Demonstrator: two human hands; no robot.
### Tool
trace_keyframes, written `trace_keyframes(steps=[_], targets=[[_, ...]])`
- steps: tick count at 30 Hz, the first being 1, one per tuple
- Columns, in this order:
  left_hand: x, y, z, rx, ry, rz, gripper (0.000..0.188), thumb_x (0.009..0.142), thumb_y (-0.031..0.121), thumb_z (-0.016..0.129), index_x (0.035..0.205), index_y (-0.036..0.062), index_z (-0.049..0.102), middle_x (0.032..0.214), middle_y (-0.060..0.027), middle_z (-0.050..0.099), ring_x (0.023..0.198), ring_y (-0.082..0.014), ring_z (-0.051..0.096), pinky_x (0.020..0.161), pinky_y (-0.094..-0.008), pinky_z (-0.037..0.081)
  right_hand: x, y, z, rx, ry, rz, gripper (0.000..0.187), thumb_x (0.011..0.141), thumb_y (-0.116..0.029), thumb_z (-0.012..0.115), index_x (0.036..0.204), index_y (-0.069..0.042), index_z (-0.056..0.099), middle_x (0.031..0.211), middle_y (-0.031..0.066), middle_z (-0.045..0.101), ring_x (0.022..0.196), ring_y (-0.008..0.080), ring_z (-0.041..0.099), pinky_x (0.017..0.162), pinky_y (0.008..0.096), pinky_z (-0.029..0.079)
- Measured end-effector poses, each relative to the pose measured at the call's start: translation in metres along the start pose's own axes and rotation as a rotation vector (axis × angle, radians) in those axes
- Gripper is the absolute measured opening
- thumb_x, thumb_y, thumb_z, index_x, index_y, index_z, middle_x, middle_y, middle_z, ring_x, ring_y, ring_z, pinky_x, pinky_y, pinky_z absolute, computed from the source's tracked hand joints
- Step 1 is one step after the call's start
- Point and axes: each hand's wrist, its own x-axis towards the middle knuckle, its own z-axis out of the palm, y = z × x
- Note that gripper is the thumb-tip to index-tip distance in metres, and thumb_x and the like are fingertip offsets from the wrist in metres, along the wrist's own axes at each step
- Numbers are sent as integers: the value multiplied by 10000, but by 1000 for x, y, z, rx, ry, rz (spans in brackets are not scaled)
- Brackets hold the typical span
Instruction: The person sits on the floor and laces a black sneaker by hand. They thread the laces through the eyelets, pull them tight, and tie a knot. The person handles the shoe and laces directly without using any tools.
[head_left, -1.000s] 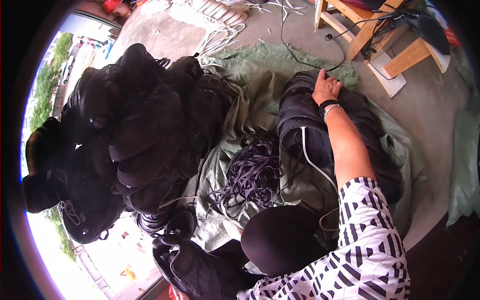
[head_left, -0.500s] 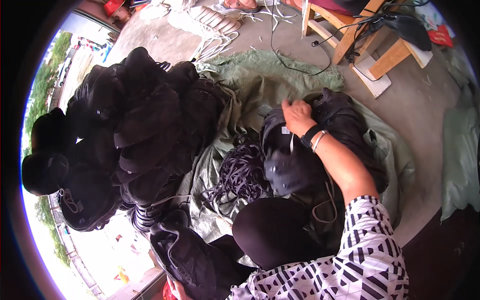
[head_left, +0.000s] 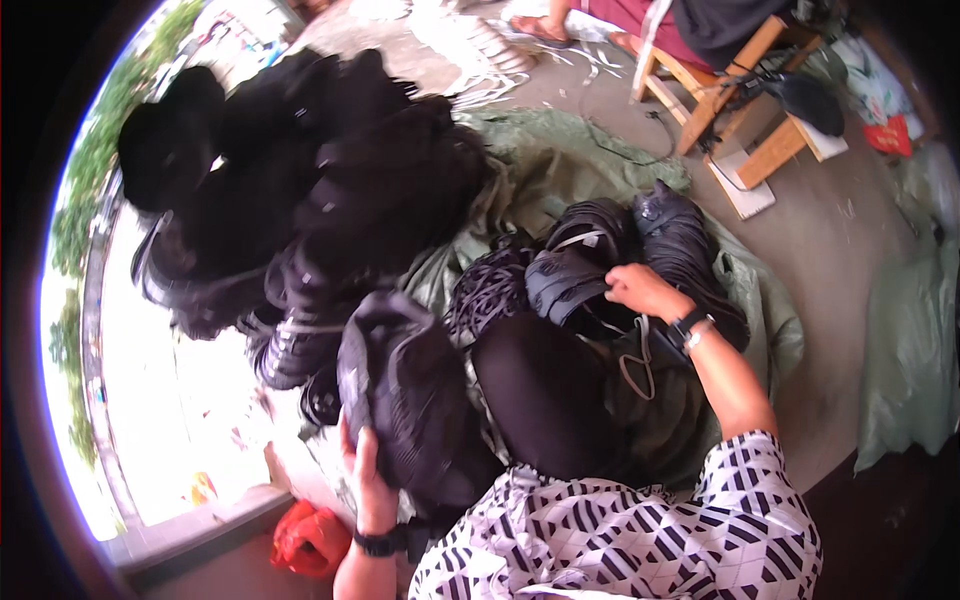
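My left hand [head_left: 366,480] grips the lower side of a dark fabric piece that looks like a shoe upper [head_left: 405,370], raised at the left of my black-clad knee [head_left: 540,400]. Farther right, my right hand [head_left: 645,290] is closed with bent fingers at the edge of another dark shoe upper [head_left: 565,285]. That upper lies at the near end of a nested stack [head_left: 600,222]; what the fingertips pinch is partly hidden. A loop of pale cord [head_left: 637,375] hangs below. Beside the stack sits a tangle of black laces [head_left: 490,295].
A large heap of black uppers [head_left: 330,170] rises at the left. A second nested stack [head_left: 675,235] lies on the green sheet [head_left: 560,135]. Beyond are a wooden stool [head_left: 715,90] and a seated person's legs; a red bag [head_left: 310,538] lies lower left.
The view has shifted. My left hand has come up into sight with the dark upper. My right hand has moved nearer to me, to the near end of the stack.
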Motion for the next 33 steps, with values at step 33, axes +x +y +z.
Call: trace_keyframes(steps=[33], targets=[[-30, -54, -50, 34, -55, 330, 300, 995, 62, 442, 1292, 71, 479, 774, 72, 453, 692, -9, 393, 646, -164, 346, 5, -262, -23, 580, -298, -466, 375, 843, -104, 662, 1199, -13, 590, 1084, 29, 666, 958, 109, 614, 851, 265, 497]])
